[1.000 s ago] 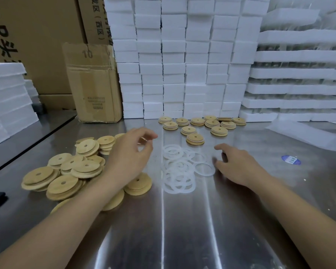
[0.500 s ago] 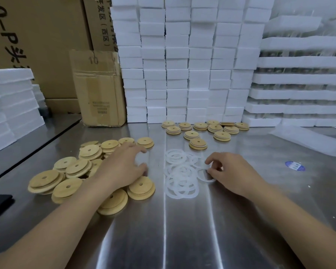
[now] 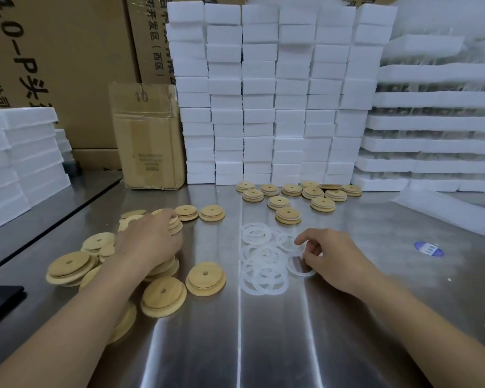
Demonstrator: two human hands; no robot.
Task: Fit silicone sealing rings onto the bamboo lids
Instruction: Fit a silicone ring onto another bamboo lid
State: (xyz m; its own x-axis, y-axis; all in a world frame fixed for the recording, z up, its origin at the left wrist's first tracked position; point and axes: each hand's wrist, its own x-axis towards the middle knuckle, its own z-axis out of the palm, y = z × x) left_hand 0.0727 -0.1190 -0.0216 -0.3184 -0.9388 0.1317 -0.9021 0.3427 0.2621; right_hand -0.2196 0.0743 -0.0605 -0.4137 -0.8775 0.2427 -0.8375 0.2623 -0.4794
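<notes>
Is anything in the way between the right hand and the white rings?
No, nothing visible. The right hand is right at the rings, and its curled fingers touch one ring at the pile's right edge. The left hand rests on the lids, off to the side.

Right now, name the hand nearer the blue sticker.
Right. The right hand is at the rings, left of the sticker; the left hand rests on the lids, farther left.
</notes>
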